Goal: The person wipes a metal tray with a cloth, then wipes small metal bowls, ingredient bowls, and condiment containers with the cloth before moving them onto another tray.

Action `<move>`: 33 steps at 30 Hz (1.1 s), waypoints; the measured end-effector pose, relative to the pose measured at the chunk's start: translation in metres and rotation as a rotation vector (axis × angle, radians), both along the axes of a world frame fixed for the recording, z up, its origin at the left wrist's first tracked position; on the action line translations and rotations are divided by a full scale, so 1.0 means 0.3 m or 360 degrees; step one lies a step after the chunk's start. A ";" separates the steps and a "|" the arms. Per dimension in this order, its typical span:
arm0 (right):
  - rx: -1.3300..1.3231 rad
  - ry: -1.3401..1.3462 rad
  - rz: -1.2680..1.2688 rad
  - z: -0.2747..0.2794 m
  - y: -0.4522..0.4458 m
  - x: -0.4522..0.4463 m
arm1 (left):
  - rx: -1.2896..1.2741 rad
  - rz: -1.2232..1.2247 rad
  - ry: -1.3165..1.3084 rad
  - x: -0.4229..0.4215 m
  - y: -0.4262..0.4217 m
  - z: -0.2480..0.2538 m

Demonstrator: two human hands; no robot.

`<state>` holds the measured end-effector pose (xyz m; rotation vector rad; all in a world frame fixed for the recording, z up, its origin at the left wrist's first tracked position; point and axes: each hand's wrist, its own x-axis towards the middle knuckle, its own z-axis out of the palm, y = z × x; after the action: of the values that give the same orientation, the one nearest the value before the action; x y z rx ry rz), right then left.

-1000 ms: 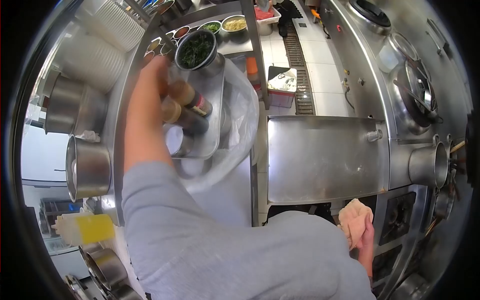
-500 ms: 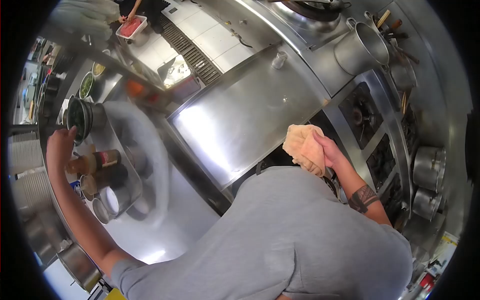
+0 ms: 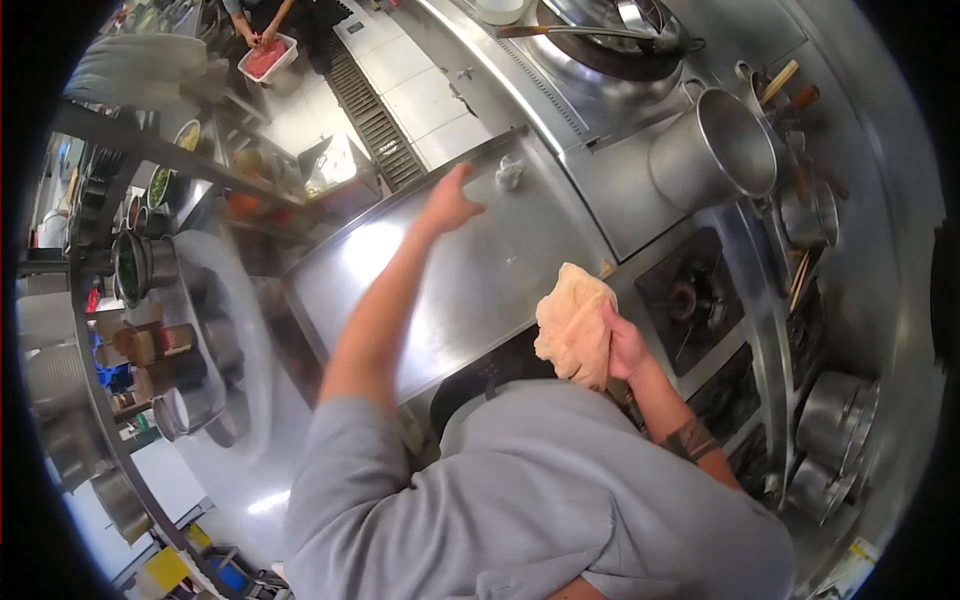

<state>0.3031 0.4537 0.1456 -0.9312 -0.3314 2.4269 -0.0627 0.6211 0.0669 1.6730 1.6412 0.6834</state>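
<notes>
My left hand [image 3: 452, 205] reaches over the steel worktop [image 3: 475, 310], fingers apart and holding nothing. Just beyond its fingertips is a small clear glass jar [image 3: 508, 172], with a gap between them. In my right hand [image 3: 626, 342] a crumpled pale orange cloth [image 3: 572, 318] is gripped, close in front of my body near the worktop's edge. Part of the cloth is hidden behind my fingers.
A large steel pot [image 3: 715, 150] stands right of the worktop, beside a gas burner [image 3: 685, 300]. Behind it sits a wok [image 3: 610, 45]. Shelving on the left carries bowls [image 3: 127, 270] and bottles. At the far end, another person's hands work over a tub of red meat [image 3: 266, 58].
My left hand has left the bowls on the left shelf and swung right, over the worktop towards the glass jar. The right hand still holds the cloth. The view has shifted.
</notes>
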 end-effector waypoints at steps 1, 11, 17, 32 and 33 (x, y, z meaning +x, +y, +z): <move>0.0044 0.0021 -0.0035 0.041 0.038 0.013 | 0.0110 0.0222 -0.0067 0.096 0.058 -0.108; 0.0648 -0.0158 0.0096 0.056 0.436 0.093 | 0.0203 0.0617 -0.0342 0.375 0.101 -0.121; 0.2536 -0.0803 0.0324 0.143 0.623 -0.294 | 0.0467 0.0239 -0.0571 0.403 -0.165 0.234; 0.0754 0.0225 0.0635 0.123 0.388 -0.960 | 0.0901 0.1041 -0.0576 -0.031 -0.694 0.617; 0.0723 0.0187 0.0605 0.105 0.340 -0.976 | 0.0938 0.1105 -0.0577 -0.082 -0.714 0.629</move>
<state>0.0103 0.5559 0.1771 -0.5578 -1.0451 2.5540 -0.0873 0.4069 0.2554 1.1788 1.8392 1.8380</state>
